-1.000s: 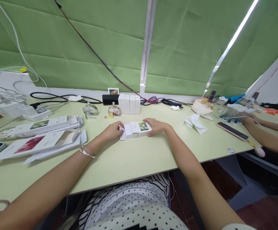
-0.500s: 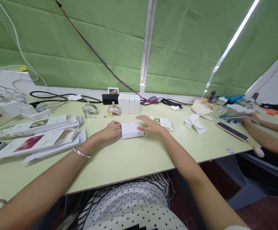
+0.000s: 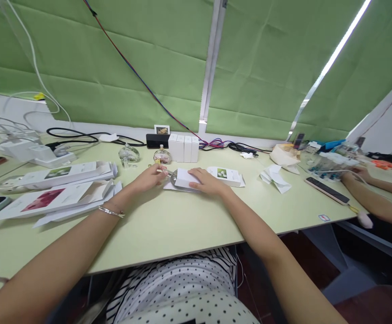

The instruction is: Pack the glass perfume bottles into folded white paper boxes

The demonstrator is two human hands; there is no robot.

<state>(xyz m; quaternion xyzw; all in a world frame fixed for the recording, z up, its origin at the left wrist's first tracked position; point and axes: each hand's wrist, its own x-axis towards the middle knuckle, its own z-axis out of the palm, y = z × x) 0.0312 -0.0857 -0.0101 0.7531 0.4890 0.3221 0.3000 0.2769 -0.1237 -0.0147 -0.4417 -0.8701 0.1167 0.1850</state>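
My right hand (image 3: 208,181) grips a plain white box (image 3: 184,177) lying on its side at the middle of the table, thumb in front and fingers over the top. From the box's left end sticks a rounded clear glass perfume bottle (image 3: 173,177), partly hidden by the box. My left hand (image 3: 149,177) is closed in a pinch at the bottle's neck. Beneath the box lies a flat white paper piece (image 3: 170,186). Behind my left hand stand two similar perfume bottles, one clear (image 3: 130,154) and one pinkish (image 3: 162,155).
Several small white boxes (image 3: 183,148) stand in a row at the back. Printed cartons lie at left (image 3: 47,200) and right (image 3: 225,174). Crumpled paper (image 3: 276,178) and a phone (image 3: 326,191) lie farther right, near another person's arms (image 3: 374,189). Cables (image 3: 94,135) run along the wall.
The perfume bottle now shows at the box's left end, with my left hand pinching it. My right hand has closed onto the box. The camera view has shifted slightly.
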